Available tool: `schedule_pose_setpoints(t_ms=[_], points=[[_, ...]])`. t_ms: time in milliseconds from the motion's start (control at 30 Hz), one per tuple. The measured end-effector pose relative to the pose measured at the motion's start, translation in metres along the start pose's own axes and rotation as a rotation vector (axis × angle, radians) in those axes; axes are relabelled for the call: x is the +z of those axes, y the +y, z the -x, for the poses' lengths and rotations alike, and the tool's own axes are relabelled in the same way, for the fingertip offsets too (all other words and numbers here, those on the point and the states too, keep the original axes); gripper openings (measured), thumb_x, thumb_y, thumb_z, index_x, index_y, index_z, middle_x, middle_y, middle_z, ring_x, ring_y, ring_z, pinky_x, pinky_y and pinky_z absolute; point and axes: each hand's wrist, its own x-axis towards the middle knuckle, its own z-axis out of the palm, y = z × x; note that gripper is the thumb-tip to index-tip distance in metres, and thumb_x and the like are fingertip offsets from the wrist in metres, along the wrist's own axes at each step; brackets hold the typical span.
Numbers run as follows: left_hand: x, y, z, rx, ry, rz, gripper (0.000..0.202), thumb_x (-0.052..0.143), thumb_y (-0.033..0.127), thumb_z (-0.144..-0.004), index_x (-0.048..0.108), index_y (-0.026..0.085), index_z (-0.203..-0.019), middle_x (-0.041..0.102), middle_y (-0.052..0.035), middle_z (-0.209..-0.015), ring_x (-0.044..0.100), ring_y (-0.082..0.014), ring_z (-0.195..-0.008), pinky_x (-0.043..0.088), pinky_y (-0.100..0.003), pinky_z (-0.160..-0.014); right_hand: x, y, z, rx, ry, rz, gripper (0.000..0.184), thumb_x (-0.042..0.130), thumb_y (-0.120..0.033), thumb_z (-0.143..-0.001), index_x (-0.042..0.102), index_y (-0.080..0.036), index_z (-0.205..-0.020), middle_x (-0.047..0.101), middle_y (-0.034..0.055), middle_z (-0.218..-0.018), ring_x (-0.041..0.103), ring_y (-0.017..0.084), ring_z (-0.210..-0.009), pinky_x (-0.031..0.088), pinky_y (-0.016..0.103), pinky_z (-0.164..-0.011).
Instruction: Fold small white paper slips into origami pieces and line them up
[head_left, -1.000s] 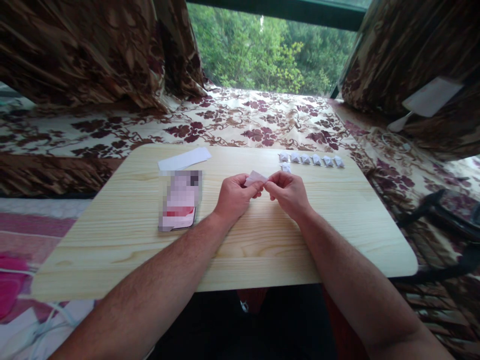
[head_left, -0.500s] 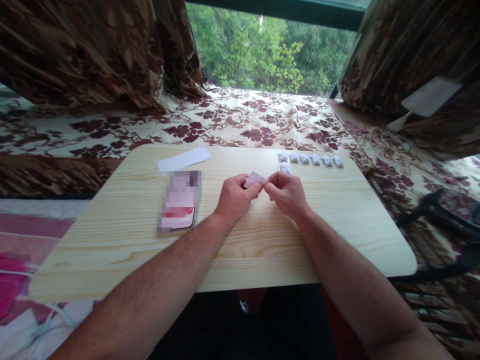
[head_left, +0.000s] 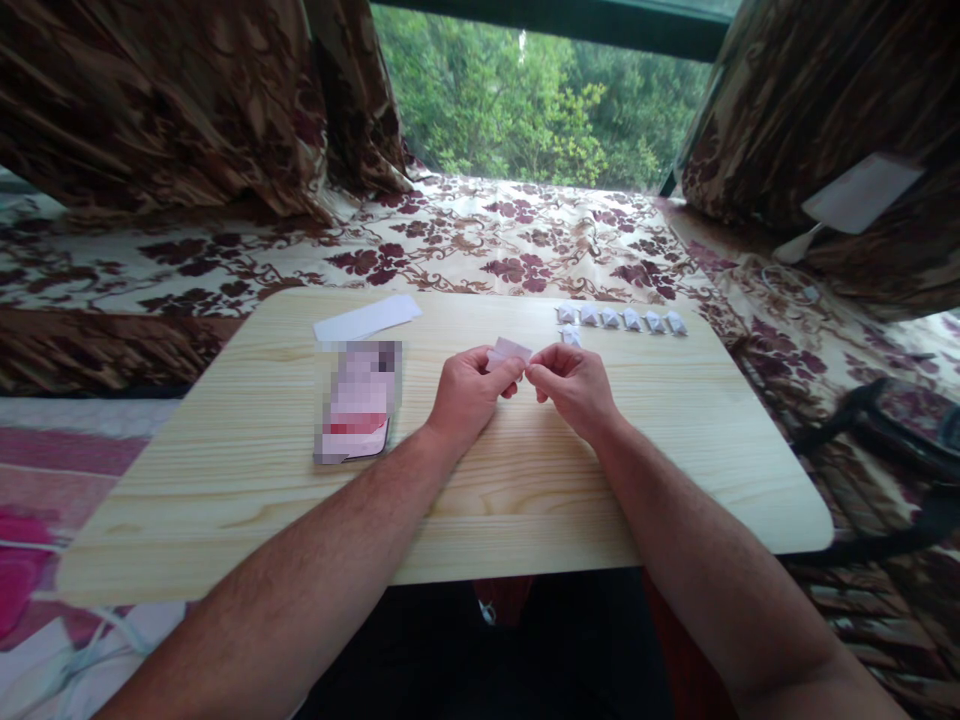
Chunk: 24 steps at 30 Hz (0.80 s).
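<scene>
Over the middle of the table, my left hand (head_left: 469, 392) pinches a small piece of folded white paper (head_left: 511, 348) between thumb and fingers. My right hand (head_left: 571, 385) is closed at the paper's right corner, thumb against forefinger; the fingers hide that corner. Just behind my right hand stand several small folded white paper pieces (head_left: 610, 317) in a row, with one more (head_left: 570, 336) in front of the row's left end.
On the left of the wooden table (head_left: 247, 480) lie white paper strips (head_left: 367, 318) and a phone (head_left: 358, 400), partly blurred out. A patterned cloth (head_left: 517, 235) covers the ledge behind. A black chair-like frame (head_left: 885, 430) stands at the right.
The paper has tilted and shifted slightly left in my left hand. My right fingertips have moved a little along its right corner.
</scene>
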Motion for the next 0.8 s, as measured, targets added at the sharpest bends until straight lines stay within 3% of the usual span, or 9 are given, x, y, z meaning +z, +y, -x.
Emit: schedule_pose_setpoints(t_ms=[500,800], points=[[0.0016,0.0012,-0.0007,-0.058,-0.023,0.154,0.021,0.072,0.038,-0.075,0.067,0.017,-0.074,0.061,0.0003,-0.061,0.053,-0.0117,-0.054,0.043,-0.026,-0.055,-0.0010,-0.0014,0.0008,0.022,0.023,-0.002,0.015,0.070,-0.028,-0.073,0.061,-0.018,-0.068,0.056,-0.0047,-0.052,0.049,0.009,-0.046,0.038,0.023,-0.047],[-0.0017,0.0000,-0.0004,0.030,-0.016,-0.034,0.018,0.070,0.034,-0.080,0.069,0.016,-0.076,0.061,0.0008,-0.060,0.052,-0.0111,-0.055,0.039,-0.025,-0.055,-0.0007,-0.0020,0.0004,0.015,-0.018,-0.036,0.017,0.072,-0.028,-0.074,0.060,-0.017,-0.069,0.057,-0.0044,-0.055,0.050,0.009,-0.047,0.039,0.023,-0.047]])
